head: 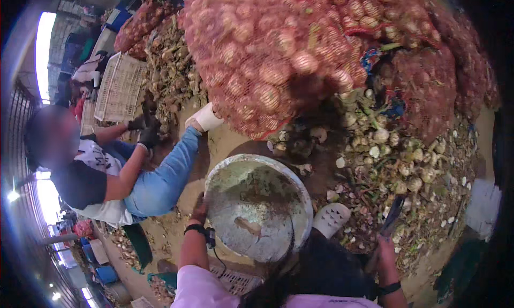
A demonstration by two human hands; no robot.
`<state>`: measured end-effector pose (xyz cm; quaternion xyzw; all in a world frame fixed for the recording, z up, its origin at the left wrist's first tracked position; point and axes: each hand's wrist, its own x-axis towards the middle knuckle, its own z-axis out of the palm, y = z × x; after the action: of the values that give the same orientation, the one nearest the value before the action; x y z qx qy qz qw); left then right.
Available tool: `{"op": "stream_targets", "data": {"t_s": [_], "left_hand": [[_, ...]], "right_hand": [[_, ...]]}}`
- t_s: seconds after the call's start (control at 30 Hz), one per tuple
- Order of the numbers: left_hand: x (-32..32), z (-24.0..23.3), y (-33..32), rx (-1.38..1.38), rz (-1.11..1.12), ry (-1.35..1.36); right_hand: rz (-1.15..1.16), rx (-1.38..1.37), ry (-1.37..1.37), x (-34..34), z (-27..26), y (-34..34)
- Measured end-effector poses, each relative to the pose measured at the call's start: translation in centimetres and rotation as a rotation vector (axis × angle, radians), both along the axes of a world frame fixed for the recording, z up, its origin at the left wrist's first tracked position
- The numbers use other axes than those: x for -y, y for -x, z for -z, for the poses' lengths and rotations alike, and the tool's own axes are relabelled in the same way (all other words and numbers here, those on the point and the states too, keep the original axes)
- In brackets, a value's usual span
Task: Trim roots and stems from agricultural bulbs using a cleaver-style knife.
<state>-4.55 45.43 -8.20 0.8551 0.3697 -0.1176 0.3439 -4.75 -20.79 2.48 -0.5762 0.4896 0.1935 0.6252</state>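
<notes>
My left hand (199, 210) rests against the outer left rim of a large worn metal tub (257, 223), its fingers partly hidden by the tub's edge. Inside, the tub is stained, with a brown patch on its bottom. On the right, my right hand (386, 247) is closed around the handles of a dark-bladed cutting tool (393, 213), perhaps shears. The blades point up towards loose garlic bulbs (413, 183) with trimmings heaped on the floor. Beyond the tub stands a big red mesh sack (257, 63) full of bulbs.
A co-worker (132, 175) in jeans and dark gloves sits at the left, beside a pale plastic crate (120, 87) and a pile of stalked bulbs (168, 63). More mesh sacks (425, 87) stand at the right. My light clog (331, 219) is close to the tub.
</notes>
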Motion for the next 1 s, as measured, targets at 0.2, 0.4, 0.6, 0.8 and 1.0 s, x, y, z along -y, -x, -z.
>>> {"op": "stream_targets", "data": {"t_s": [0.2,0.4,0.6,0.8,1.0], "left_hand": [[4.2,-1.1,4.3,0.307,-0.251,0.377],[2.4,-11.6,16.0,-0.218,-0.299,0.032],[4.5,-10.8,9.2,0.188,-0.112,-0.41],[6.6,-2.1,-7.0,0.334,0.3,-0.05],[5.0,6.4,-10.1,-0.495,0.718,-0.673]], "right_hand": [[-0.184,0.144,0.092,-0.9,6.1,-2.0],[-0.149,0.17,0.034,-1.2,8.0,3.5],[-0.047,0.049,0.003,-2.2,8.8,5.7],[0.101,0.137,-0.174,-4.4,7.6,5.0],[0.273,0.136,-0.272,-3.8,7.1,4.4]]}}
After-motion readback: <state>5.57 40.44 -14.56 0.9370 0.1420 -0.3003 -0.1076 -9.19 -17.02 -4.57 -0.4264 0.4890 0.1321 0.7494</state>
